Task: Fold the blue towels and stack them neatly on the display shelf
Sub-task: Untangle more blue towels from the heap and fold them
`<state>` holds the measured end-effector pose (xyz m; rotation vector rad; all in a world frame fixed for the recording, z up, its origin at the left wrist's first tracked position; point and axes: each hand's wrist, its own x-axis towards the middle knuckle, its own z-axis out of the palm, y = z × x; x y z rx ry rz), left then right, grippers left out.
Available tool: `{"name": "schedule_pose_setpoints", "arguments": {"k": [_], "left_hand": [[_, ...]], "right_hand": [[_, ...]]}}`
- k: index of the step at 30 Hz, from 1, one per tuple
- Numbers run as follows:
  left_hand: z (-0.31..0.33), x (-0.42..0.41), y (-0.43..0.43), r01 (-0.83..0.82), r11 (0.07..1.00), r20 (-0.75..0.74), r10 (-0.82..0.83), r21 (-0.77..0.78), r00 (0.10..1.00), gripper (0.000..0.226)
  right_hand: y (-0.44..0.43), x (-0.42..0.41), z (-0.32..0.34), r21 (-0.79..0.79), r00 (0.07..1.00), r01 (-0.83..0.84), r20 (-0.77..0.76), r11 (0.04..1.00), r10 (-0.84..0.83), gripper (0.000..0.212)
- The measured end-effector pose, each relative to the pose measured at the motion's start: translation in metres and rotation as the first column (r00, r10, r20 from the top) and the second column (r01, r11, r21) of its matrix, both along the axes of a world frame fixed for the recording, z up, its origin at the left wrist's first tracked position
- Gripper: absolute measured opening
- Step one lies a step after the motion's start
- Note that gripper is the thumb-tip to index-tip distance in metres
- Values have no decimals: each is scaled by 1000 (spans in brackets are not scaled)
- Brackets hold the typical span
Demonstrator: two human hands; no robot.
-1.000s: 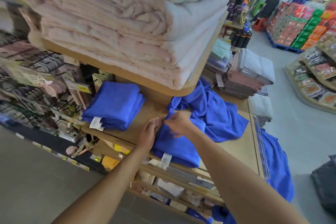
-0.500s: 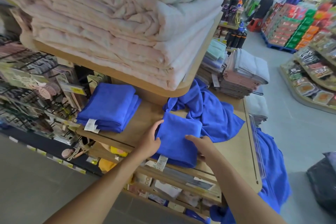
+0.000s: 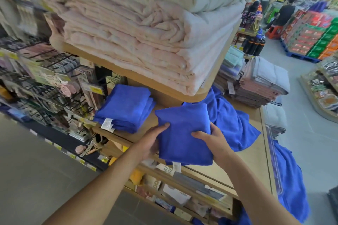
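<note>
A stack (image 3: 126,109) lies on the shelf (image 3: 254,159) at left. Right of it, a folded towel (image 3: 184,133) is gripped at both sides by the left hand (image 3: 151,142) and right hand (image 3: 210,139). It should be kept flat and laid squarely on the stack.

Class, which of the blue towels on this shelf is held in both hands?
The middle folded towel, gripped by the left hand and right hand. The stack left of it lies untouched; the heap right of it is unfolded.
</note>
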<state>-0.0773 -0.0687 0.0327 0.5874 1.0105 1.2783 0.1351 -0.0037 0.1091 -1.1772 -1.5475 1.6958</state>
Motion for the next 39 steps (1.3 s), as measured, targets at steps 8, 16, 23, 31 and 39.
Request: {"name": "schedule_pose_setpoints", "arguments": {"k": [8, 16, 23, 31, 39], "left_hand": [[80, -106, -21, -251, 966, -453, 251, 61, 855, 26], [114, -212, -20, -325, 940, -908, 39, -108, 416, 32], [75, -201, -24, -353, 932, -990, 120, 85, 79, 73], [60, -196, -33, -458, 841, -953, 298, 288, -51, 42], [9, -129, -30, -864, 486, -463, 740, -132, 487, 53]], "right_hand": [[17, -104, 38, -209, 990, -72, -131, 975, 45, 36], [23, -227, 31, -273, 975, -196, 49, 942, 217, 9], [29, -234, -6, -202, 992, -85, 76, 976, 102, 27], [27, -229, -27, -225, 998, -30, 47, 974, 41, 45], [25, -226, -39, -209, 990, -28, 128, 978, 55, 45]]}}
